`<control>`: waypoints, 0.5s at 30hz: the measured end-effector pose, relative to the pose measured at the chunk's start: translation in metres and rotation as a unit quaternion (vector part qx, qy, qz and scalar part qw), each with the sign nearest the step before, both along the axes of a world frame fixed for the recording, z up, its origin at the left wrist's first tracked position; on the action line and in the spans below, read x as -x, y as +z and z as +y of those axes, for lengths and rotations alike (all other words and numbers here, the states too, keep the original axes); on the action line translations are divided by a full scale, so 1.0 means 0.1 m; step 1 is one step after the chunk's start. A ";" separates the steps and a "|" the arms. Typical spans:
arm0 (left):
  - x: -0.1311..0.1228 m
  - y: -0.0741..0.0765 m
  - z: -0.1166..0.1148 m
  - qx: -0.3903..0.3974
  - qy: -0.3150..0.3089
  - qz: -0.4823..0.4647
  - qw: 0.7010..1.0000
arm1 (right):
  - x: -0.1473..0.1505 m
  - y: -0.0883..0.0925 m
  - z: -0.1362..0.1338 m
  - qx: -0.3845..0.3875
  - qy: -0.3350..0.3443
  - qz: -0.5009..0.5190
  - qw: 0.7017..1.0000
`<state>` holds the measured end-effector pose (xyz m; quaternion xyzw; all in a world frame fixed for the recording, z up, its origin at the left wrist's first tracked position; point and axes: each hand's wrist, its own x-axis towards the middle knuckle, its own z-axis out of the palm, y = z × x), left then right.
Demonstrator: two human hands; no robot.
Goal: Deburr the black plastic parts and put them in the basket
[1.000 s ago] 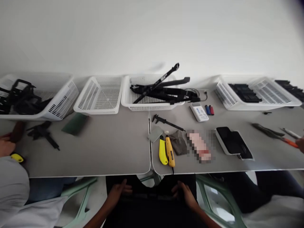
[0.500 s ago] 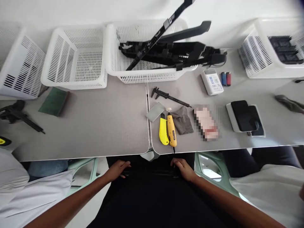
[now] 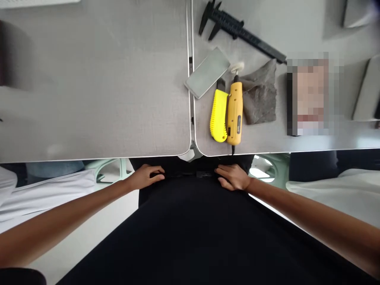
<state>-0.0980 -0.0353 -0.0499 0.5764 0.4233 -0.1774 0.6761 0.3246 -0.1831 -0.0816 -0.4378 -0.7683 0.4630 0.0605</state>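
My left hand [image 3: 145, 177] and my right hand [image 3: 234, 177] lie on the black cloth [image 3: 190, 229] over my lap, just below the table's front edge. Fingers of both hands are stretched toward each other and hold nothing I can see. On the table [image 3: 89, 99] above my right hand lie a yellow utility knife [image 3: 218, 115] and a yellow-orange rotary tool [image 3: 234, 113], side by side. A grey cloth [image 3: 261, 97] sits to their right, a flat grey block [image 3: 207, 72] above them. A black caliper [image 3: 237, 29] lies farther back.
A seam [image 3: 190, 79] splits the two grey tabletops. A blurred-out item [image 3: 308, 95] lies right of the cloth. People in white clothing sit on my left [image 3: 44, 190] and right [image 3: 341, 190]. Pale green chair parts [image 3: 109, 166] show under the table edge.
The view has tilted down and closer; the baskets have left the picture. My hands stay on the black cloth at my lap, now nearer the table edge.
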 end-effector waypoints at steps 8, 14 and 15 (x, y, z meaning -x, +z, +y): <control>0.00 0.00 -0.01 -0.029 -0.058 -0.051 0.997 | -0.03 0.00 -0.07 -0.067 0.059 -0.014 0.996; -0.03 0.02 -0.10 -0.056 -0.049 -0.023 0.997 | -0.01 -0.02 -0.18 -0.096 0.023 -0.048 0.994; -0.03 0.02 -0.13 -0.060 -0.043 -0.015 0.997 | 0.00 -0.02 -0.20 -0.103 0.011 -0.057 0.993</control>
